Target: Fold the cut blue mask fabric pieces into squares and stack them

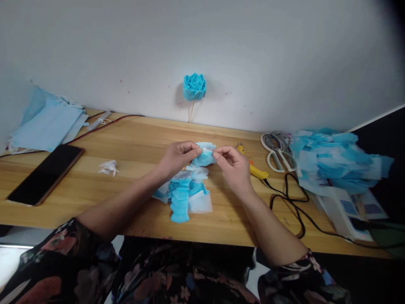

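Observation:
My left hand [178,157] and my right hand [233,167] are raised a little above the wooden table [133,143], both pinched on a small blue and white piece of fabric [205,154] held between them. Under the hands lies a pile of cut blue and white fabric pieces [186,194]. A finished blue fabric rose on a stick [194,87] leans against the wall behind.
A dark phone [47,173] lies at the left, with folded blue masks [47,122] behind it and a white scrap [109,167]. At the right are white scissors [278,152], a yellow tool with a black cable [257,172], and a heap of blue scraps [335,160].

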{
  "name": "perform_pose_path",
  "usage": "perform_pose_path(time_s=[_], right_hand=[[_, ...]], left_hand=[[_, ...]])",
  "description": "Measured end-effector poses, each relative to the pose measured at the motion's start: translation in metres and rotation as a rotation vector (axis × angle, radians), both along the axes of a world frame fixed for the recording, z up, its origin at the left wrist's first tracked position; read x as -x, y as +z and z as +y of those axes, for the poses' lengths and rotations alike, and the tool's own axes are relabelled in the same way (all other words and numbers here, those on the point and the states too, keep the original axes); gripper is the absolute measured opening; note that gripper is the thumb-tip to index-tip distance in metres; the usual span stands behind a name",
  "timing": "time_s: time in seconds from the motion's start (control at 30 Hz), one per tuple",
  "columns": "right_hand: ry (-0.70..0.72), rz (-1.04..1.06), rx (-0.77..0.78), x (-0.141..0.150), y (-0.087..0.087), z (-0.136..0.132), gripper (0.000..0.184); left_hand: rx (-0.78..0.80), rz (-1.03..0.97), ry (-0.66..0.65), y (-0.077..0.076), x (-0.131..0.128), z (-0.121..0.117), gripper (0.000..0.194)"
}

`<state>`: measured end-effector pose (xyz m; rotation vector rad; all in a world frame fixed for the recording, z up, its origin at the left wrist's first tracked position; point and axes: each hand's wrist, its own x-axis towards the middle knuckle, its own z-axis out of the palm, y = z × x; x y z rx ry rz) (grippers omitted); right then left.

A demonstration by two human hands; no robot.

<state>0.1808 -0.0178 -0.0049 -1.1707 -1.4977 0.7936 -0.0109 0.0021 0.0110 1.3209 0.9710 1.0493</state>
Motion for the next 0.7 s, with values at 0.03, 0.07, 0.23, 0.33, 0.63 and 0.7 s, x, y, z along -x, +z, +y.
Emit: perform_pose_path(time_s=[0.03, 0.07, 0.23, 0.33, 0.63, 0.7], right_hand=[[-0.008, -0.014, -0.020, 0.0004, 0.0009, -0.0006, 0.011], [-0.013, -0.027, -0.040, 0.0008, 0.0020, -0.0012, 0.010], [0.006, -0.061, -0.104, 0.0016, 0.0065, -0.0041, 0.010], [0.005, -0.060, -0.072, 0.0007, 0.0047, -0.0038, 0.011], [0.066, 0.088, 0.095, 0.0008, -0.0016, -0.0001, 0.025], [0.065, 0.092, 0.100, 0.0013, -0.0020, 0.0000, 0.028]], left_hand=[[0.011, -0.002, 0.006, -0.0005, -0.0002, 0.0002, 0.028], [0.020, -0.005, 0.013, -0.0009, -0.0004, 0.0004, 0.029], [0.045, -0.010, 0.046, -0.0013, -0.0016, 0.0013, 0.032], [0.046, -0.016, 0.045, -0.0004, -0.0017, 0.0010, 0.033], [0.029, -0.034, 0.040, -0.0006, -0.0014, 0.0004, 0.030], [0.027, -0.046, 0.048, 0.0006, -0.0011, 0.0002, 0.029]])
